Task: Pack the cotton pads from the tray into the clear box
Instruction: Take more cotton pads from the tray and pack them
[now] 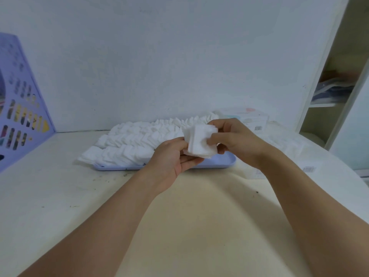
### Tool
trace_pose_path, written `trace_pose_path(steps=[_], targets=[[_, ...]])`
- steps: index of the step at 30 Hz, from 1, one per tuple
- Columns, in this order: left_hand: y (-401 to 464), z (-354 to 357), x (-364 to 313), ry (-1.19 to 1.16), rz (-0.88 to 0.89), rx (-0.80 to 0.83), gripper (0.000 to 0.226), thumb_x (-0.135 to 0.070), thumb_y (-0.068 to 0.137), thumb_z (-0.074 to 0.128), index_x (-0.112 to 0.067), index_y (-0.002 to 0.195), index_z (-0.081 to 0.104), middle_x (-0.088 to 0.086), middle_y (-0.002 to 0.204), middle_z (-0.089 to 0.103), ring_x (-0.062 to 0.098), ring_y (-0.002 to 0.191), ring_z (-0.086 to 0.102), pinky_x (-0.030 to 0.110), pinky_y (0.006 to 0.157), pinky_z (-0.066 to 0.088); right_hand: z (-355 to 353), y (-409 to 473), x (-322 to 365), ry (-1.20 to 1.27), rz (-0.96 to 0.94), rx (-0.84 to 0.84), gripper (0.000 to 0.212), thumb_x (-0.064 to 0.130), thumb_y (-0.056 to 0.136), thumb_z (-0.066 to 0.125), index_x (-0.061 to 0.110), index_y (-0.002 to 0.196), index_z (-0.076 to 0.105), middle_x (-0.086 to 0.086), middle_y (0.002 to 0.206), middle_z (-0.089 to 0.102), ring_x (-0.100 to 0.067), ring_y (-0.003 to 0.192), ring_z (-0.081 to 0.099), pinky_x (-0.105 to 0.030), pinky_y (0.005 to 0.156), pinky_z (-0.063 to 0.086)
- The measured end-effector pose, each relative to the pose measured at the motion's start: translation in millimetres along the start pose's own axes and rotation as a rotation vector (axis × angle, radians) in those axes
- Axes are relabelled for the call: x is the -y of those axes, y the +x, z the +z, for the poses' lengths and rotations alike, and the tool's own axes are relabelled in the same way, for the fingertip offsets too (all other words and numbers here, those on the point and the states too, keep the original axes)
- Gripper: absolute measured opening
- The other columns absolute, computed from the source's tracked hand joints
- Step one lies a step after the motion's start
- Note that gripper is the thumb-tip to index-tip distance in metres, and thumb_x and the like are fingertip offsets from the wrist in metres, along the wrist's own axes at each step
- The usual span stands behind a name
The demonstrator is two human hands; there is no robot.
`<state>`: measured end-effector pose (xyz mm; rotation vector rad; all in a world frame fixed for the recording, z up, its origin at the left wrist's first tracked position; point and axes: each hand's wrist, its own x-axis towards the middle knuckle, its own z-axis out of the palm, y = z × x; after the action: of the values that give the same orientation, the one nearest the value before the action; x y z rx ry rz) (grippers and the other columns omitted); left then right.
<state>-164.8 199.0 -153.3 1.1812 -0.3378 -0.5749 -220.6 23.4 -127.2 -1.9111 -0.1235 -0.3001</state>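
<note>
Both hands held a small stack of white square cotton pads (200,141) above the lilac plastic tray's (223,163) 3 o'clock end: left hand (171,158) cupped under, right hand (229,136) pinching w/ thumb. Pads looked soft, light, apt to fan out; grip the stack's edges. Clear plastic box (283,144) sat at 3 o'clock, prob. partly filled.

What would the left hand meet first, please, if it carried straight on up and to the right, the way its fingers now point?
Probably the stack of cotton pads that the left hand already shares with the right hand; the right hand's fingers lie just past it. Depth is hard to judge from one view.
</note>
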Motion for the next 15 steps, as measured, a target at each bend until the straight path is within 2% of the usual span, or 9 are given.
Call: trace_pose_path(steps=[5, 10, 13, 15], targets=[[1.8, -0.4, 0.0, -0.082, -0.043, -0.055, 0.031, -0.002, 0.1, 0.044, 0.006, 0.126, 0.06, 0.025, 0.113, 0.072, 0.035, 0.104, 0.072, 0.042, 0.082, 0.062, -2.2, -0.7, -2.8, -0.076, 0.011, 0.023, 0.019, -0.01, 0.086, 0.059, 0.005, 0.088, 0.07, -0.002, 0.066, 0.062, -0.009, 0.057, 0.053, -0.021, 0.053, 0.043], [3.2, -3.6, 0.5, -0.018, -0.028, -0.025, 0.033, -0.006, 0.102, 0.044, 0.003, 0.13, 0.059, 0.022, 0.115, 0.072, 0.033, 0.105, 0.072, 0.042, 0.086, 0.062, -2.2, 0.7, -5.0, -0.079, 0.016, 0.033, 0.019, -0.009, 0.088, 0.058, 0.004, 0.093, 0.07, -0.004, 0.07, 0.063, -0.01, 0.06, 0.055, -0.022, 0.054, 0.045], [3.1, -2.6, 0.2, -0.018, -0.012, -0.013, 0.032, -0.021, 0.102, 0.053, -0.002, 0.127, 0.061, 0.02, 0.115, 0.073, 0.031, 0.104, 0.073, 0.041, 0.087, 0.061, -1.0, 1.9, -6.7, -0.129, 0.01, -0.003, 0.022, -0.007, 0.088, 0.062, 0.009, 0.102, 0.069, -0.006, 0.077, 0.066, -0.012, 0.061, 0.057, -0.024, 0.055, 0.048], [3.3, -2.1, 1.9, 0.048, 0.025, -0.003, 0.031, -0.023, 0.1, 0.059, -0.005, 0.125, 0.064, 0.017, 0.119, 0.072, 0.028, 0.105, 0.073, 0.038, 0.087, 0.061, 2.4, 2.9, -7.5, -0.155, 0.005, -0.041, 0.028, -0.005, 0.087, 0.067, 0.012, 0.109, 0.066, -0.01, 0.081, 0.068, -0.015, 0.063, 0.059, -0.026, 0.057, 0.051]])
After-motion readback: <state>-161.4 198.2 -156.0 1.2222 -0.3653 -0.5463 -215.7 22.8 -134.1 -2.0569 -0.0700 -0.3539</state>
